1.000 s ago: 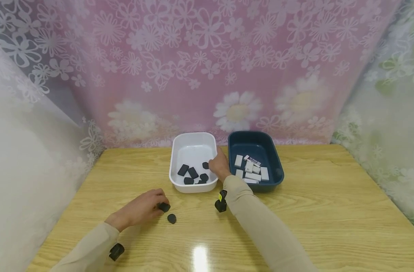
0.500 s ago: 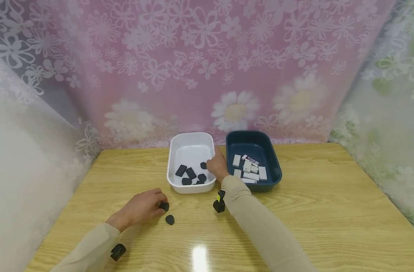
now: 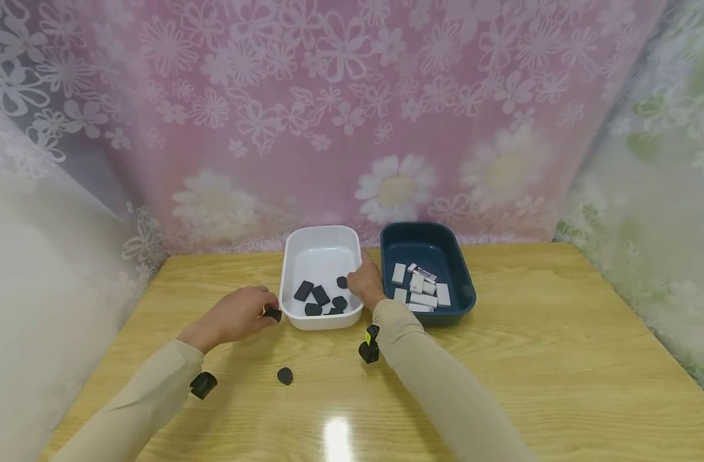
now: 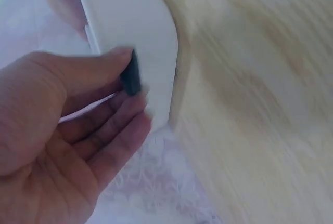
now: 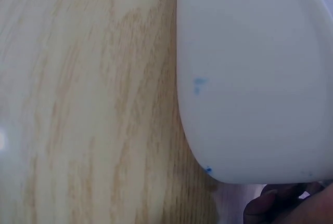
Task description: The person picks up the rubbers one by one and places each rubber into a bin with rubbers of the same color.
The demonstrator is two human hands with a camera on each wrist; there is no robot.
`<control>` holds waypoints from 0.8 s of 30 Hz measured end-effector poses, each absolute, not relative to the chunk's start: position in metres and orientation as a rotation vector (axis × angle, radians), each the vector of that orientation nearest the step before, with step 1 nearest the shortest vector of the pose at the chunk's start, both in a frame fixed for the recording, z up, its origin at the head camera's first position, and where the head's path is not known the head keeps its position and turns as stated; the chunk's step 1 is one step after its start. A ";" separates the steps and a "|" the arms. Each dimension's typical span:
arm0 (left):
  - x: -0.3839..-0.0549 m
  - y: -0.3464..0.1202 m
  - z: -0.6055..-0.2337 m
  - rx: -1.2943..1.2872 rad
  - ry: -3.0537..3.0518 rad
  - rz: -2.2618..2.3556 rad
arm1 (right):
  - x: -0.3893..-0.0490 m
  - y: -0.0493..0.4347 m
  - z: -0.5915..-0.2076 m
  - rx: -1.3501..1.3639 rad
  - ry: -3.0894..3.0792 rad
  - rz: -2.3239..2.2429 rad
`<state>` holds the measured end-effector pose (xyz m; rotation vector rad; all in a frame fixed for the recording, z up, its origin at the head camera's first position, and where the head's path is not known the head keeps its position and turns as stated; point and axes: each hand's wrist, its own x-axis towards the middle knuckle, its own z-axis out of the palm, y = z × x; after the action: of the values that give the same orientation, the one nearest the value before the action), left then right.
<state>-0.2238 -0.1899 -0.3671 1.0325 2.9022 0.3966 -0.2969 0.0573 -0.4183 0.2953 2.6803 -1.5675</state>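
Note:
My left hand (image 3: 239,314) pinches a small black block (image 3: 273,314) between thumb and fingertips, just off the left wall of a white plastic bin (image 3: 323,324). In the left wrist view the same block (image 4: 131,73) shows edge-on against the bin's white side. Across the bin, my right hand (image 3: 366,280) grips its right rim; the right wrist view has only part of those fingers (image 5: 260,206), at the bin's edge. Inside the bin lie several black pieces (image 3: 320,295), some rectangular, some rounded. One rounded black piece (image 3: 285,376) lies on the table in front.
A dark blue bin (image 3: 469,298) stands right of the white one, holding several white eraser-like blocks (image 3: 423,299), one in a printed sleeve. Both bins rest near the back of the wooden table (image 3: 536,359), before a pink floral curtain (image 3: 305,160). Light cloth hangs at both sides.
My left hand has picked the black block up off the table and moved it forward to the white bin's left side. My right hand stays at the bin's rim.

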 end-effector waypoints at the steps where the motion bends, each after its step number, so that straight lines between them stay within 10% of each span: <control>1: -0.225 -0.193 -0.366 1.042 2.868 0.405 | -0.297 0.057 -0.418 0.294 2.678 -1.572; 12: -0.246 -0.226 -0.335 0.782 2.994 0.590 | -0.299 0.053 -0.412 0.287 2.678 -1.589; 24: -0.284 -0.153 -0.367 0.990 3.110 0.570 | -0.296 0.055 -0.420 0.309 2.677 -1.579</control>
<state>-0.2840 -0.1526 -0.3670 0.9900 3.1100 0.5700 -0.2963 0.0551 -0.4199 0.3092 2.6775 -1.5786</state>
